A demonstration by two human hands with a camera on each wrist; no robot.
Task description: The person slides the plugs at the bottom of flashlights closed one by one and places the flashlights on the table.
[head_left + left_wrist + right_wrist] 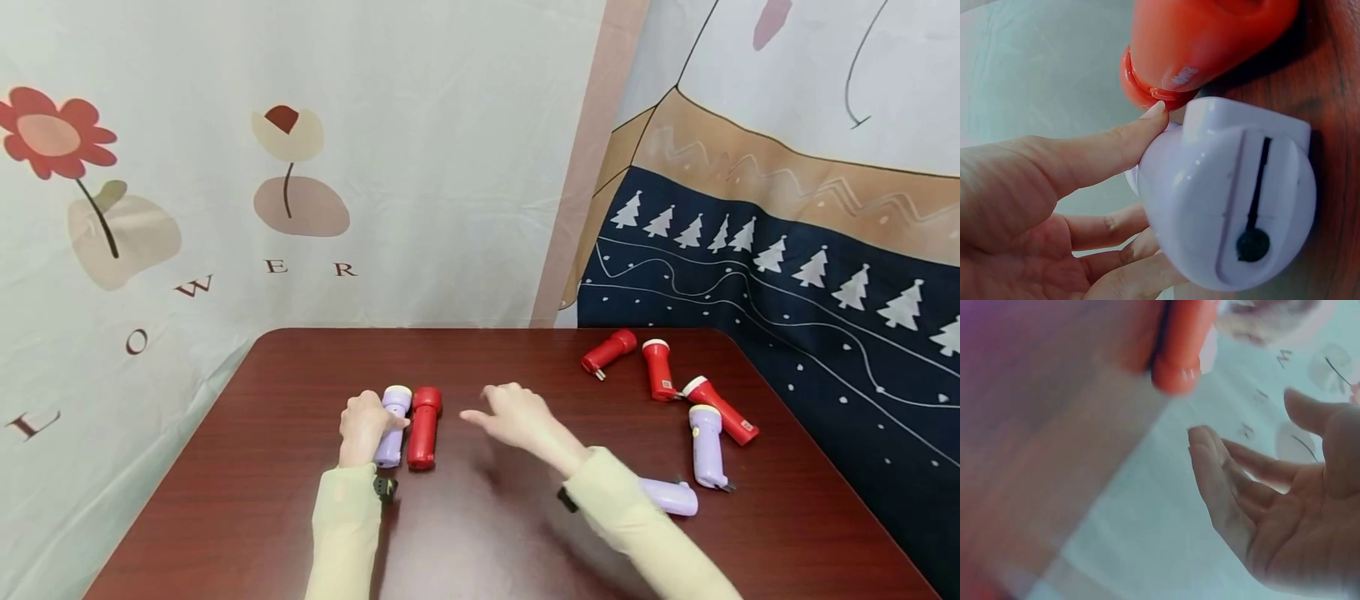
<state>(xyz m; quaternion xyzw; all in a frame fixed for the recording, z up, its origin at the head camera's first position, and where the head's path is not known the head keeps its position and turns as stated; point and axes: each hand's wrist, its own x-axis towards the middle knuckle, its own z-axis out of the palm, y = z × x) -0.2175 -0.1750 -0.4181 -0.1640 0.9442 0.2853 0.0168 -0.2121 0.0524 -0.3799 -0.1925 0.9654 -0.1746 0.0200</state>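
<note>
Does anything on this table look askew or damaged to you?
No damage is visible. The farthest red flashlight looks askew: slanted, metal prongs sticking out, unlike the roughly parallel left purple flashlight and left red flashlight.

The head view looks from above the near side of the red flashlight [424, 427], forward and down over the worktop [277, 408] to the printed cloth [450, 167] behind it; it is the farthest off. The left wrist view, rolled sideways, sits very close on the near side of the red flashlight, facing the end of the purple flashlight [389, 450] beside it. The right wrist view, also rolled, looks from the red flashlight's right toward the cloth. All three share the red flashlight.
</note>
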